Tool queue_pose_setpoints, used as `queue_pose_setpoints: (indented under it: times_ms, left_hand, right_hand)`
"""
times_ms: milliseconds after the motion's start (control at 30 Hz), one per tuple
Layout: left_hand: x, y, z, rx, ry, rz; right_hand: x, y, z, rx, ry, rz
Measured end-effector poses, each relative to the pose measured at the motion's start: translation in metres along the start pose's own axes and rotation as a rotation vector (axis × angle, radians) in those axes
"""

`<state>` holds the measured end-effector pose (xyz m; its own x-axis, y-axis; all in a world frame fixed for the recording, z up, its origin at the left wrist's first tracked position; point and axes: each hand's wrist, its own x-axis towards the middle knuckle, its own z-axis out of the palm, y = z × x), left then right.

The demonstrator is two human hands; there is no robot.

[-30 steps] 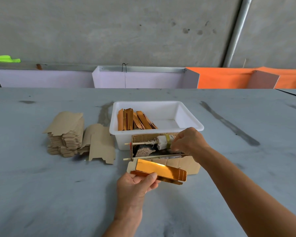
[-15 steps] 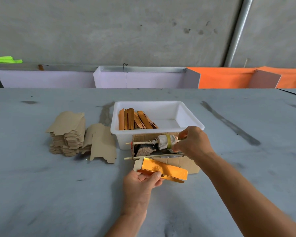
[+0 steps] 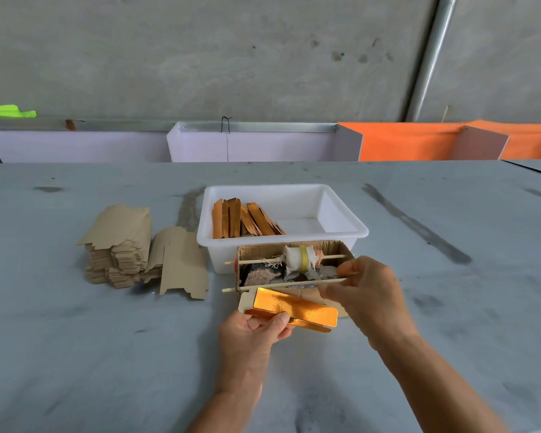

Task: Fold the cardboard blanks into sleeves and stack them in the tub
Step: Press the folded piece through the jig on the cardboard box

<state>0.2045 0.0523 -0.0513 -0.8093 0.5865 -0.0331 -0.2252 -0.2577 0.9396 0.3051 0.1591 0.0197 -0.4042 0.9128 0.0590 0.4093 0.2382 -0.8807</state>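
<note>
My left hand (image 3: 256,328) grips the left end of a gold-faced cardboard blank (image 3: 297,310), partly folded and held low over the table. My right hand (image 3: 366,292) is just right of it, thumb and forefinger pinched at the right end of the near wooden stick (image 3: 263,285). That stick lies across a small open cardboard box (image 3: 331,246). Behind the box stands the white tub (image 3: 281,189) with several folded gold sleeves (image 3: 244,220) leaning at its left side. A stack of brown blanks (image 3: 119,245) sits to the left, with a loose blank (image 3: 181,270) beside it.
A second stick carrying a cloth-wrapped roller (image 3: 300,259) spans the small box, which holds smeared rags. White and orange panels (image 3: 263,145) line the table's far edge below a concrete wall. A grey pipe (image 3: 431,51) runs up at the right.
My right hand has left the cloth roller on the far stick and come down toward me to the near stick's end. My left hand and the gold blank shifted slightly right.
</note>
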Motion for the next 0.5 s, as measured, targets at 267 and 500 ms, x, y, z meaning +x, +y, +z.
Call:
queue_pose_setpoints:
  times_ms: [267, 500]
  left_hand:
    - [-0.001, 0.002, 0.0, -0.006, 0.019, -0.024]
    - [-0.003, 0.004, -0.004, -0.056, 0.043, -0.034]
  right_hand:
    - [-0.01, 0.01, 0.003, 0.025, 0.003, 0.013]
    - [-0.015, 0.029, 0.01, 0.06, 0.022, -0.021]
